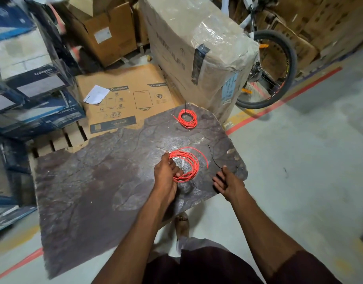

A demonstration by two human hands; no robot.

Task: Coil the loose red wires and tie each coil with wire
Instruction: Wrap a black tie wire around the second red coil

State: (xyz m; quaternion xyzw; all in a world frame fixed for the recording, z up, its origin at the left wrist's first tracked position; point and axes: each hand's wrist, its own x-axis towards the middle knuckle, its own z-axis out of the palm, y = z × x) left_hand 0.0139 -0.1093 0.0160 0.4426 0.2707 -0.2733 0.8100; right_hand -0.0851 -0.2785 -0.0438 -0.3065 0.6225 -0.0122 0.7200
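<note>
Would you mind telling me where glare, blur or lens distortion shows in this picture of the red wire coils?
Head view: a pale glare patch on the slab lies beneath the near coil that the left hand grips; head view: the boxes at upper left are smeared by blur; head view: the wrapped carton leans, seemingly from wide-angle distortion; the far coil looks sharp.

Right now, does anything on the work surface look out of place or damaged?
The near coil in the left hand isn't tidy: its outer turn springs wide, and the free end sticks out beside the black tie wire. The dark board is torn ragged along its far edge. The far coil looks neat.
</note>
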